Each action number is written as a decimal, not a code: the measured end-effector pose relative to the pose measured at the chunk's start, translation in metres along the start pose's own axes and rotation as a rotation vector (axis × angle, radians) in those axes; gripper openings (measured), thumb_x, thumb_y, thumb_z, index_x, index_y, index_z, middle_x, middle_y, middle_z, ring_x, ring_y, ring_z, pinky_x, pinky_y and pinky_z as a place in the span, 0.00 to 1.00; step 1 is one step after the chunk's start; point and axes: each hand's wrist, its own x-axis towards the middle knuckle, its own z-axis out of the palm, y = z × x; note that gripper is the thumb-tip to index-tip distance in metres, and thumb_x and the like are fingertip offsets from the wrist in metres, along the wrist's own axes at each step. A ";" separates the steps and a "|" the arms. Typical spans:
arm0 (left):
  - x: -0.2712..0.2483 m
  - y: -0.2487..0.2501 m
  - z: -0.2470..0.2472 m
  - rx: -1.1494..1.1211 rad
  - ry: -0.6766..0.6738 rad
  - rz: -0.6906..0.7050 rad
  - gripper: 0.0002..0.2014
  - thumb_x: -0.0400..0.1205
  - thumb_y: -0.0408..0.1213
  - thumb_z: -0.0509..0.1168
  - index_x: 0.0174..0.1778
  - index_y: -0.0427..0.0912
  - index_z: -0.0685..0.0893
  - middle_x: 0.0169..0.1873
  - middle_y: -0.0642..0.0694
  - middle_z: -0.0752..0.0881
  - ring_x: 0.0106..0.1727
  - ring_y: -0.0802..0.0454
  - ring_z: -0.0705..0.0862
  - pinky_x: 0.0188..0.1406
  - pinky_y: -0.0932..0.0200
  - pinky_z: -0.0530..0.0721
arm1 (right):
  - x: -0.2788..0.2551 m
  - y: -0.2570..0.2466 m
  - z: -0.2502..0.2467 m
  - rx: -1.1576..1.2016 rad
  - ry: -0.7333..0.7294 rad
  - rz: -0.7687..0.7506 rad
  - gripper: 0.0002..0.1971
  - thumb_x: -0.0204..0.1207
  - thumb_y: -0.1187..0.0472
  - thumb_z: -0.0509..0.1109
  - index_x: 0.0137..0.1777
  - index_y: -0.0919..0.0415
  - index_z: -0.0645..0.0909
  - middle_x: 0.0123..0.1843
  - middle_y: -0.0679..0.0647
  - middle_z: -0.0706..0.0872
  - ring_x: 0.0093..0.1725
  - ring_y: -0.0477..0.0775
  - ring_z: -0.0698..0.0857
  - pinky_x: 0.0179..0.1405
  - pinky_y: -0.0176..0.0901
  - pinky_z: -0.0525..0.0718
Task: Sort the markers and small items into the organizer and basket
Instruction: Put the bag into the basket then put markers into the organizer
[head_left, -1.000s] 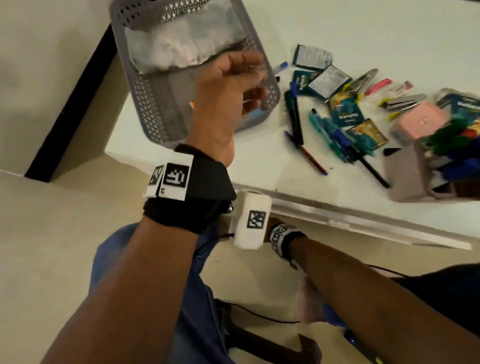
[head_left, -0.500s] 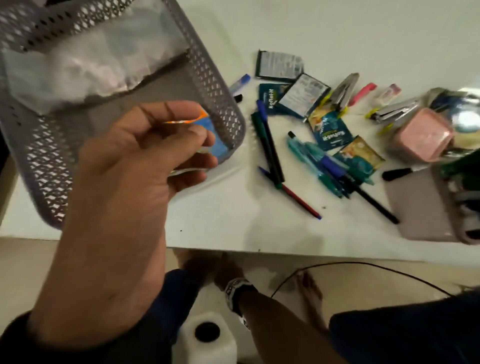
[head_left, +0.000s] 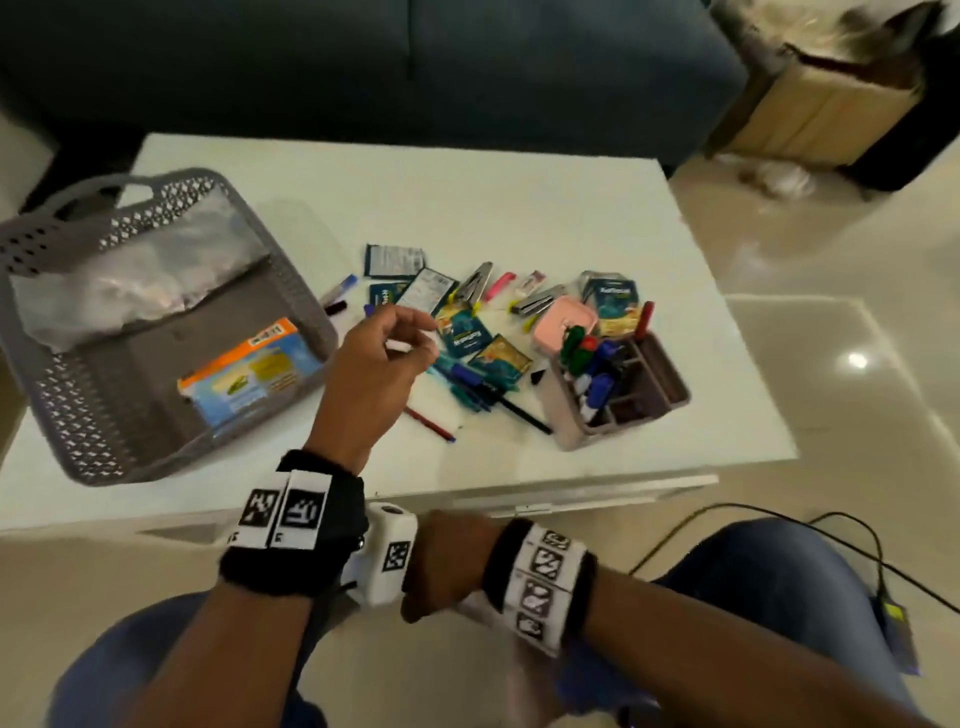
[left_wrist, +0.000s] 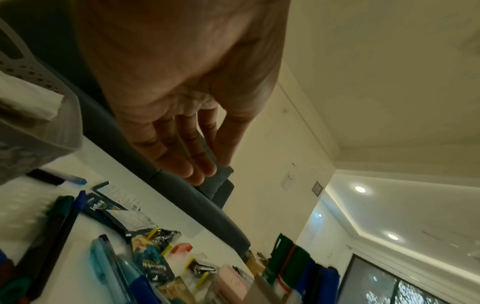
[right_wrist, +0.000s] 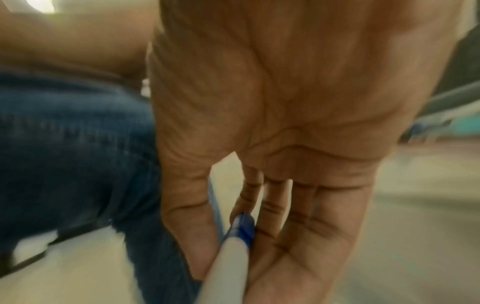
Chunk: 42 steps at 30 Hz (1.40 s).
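My left hand (head_left: 415, 338) hovers above the pile of pens (head_left: 467, 384) and sachets (head_left: 465, 335) in the middle of the white table (head_left: 519, 208). Its fingers are loosely curled and hold nothing, and it (left_wrist: 197, 164) looks the same in the left wrist view. The grey basket (head_left: 306, 291) stands at the left with an orange-blue box (head_left: 249, 371) and a plastic bag (head_left: 130, 280) inside. A pink organizer (head_left: 670, 395) with several markers (head_left: 592, 364) sits at the right. My right hand (head_left: 441, 561) is below the table edge, where it (right_wrist: 233, 236) pinches a white pen with a blue end (right_wrist: 228, 257).
A pink box (head_left: 563, 325) and metal staplers (head_left: 535, 301) lie behind the organizer. A dark sofa (head_left: 363, 67) runs along the table's far side. A cardboard box (head_left: 821, 109) stands at the back right. A black cable (head_left: 779, 525) crosses the floor by my right knee.
My left hand let go of the orange-blue box in the basket and moved right to above the pile. My right hand rose from near the floor to beside my left wrist.
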 end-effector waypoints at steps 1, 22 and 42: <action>-0.001 -0.002 0.002 0.027 -0.014 -0.011 0.09 0.81 0.30 0.70 0.50 0.50 0.85 0.41 0.52 0.86 0.42 0.58 0.84 0.46 0.57 0.81 | -0.021 0.007 -0.014 0.050 0.043 -0.025 0.18 0.76 0.57 0.75 0.65 0.59 0.80 0.51 0.57 0.83 0.49 0.58 0.81 0.41 0.44 0.78; 0.013 -0.031 0.052 0.879 -0.133 -0.389 0.19 0.80 0.55 0.69 0.60 0.48 0.77 0.60 0.42 0.85 0.60 0.40 0.83 0.55 0.51 0.78 | -0.150 0.208 -0.076 0.481 1.505 0.285 0.23 0.71 0.69 0.76 0.55 0.44 0.73 0.48 0.39 0.83 0.42 0.48 0.87 0.39 0.40 0.86; 0.008 -0.045 0.049 0.869 -0.072 -0.355 0.16 0.76 0.40 0.68 0.57 0.40 0.76 0.54 0.39 0.85 0.56 0.36 0.83 0.44 0.54 0.73 | -0.116 0.101 -0.083 0.166 1.459 -0.129 0.03 0.78 0.69 0.73 0.50 0.65 0.87 0.46 0.53 0.86 0.38 0.45 0.82 0.44 0.24 0.78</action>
